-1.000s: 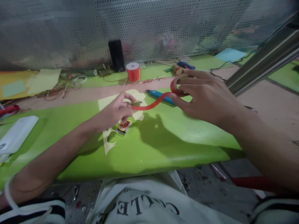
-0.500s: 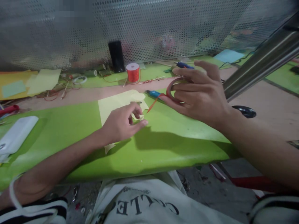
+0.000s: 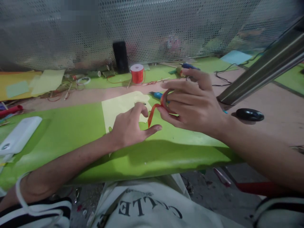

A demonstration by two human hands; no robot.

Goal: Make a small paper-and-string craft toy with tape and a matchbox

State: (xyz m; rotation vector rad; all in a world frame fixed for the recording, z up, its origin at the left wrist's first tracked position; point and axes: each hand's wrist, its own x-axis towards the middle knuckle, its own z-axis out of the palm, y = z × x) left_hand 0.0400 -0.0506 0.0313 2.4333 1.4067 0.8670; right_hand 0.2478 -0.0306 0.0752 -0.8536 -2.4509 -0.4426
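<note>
My right hand [image 3: 192, 98] is closed around a thin roll of orange-red tape [image 3: 163, 100], with some fingers through its ring. From the roll a loose end of tape [image 3: 152, 115] hangs down toward my left hand [image 3: 133, 125]. The left thumb and index finger are spread apart, with the tape end between them but not visibly pinched. Under and behind the left hand lies a pale yellow paper sheet [image 3: 118, 104] with cut or torn edges. A blue cutter [image 3: 156, 95] rests just past the sheet, partly hidden by the right hand.
A red thread spool [image 3: 137, 74] and a black phone [image 3: 120, 57] stand by the perforated metal screen [image 3: 147, 28]. A white power bank [image 3: 20, 135] lies left. At right are a metal post [image 3: 261, 66] and a black oval object [image 3: 250, 114].
My right hand has come left and slightly down with the tape roll, bringing the tape end closer. My left hand has shifted right, and its thumb and index finger have spread wider.
</note>
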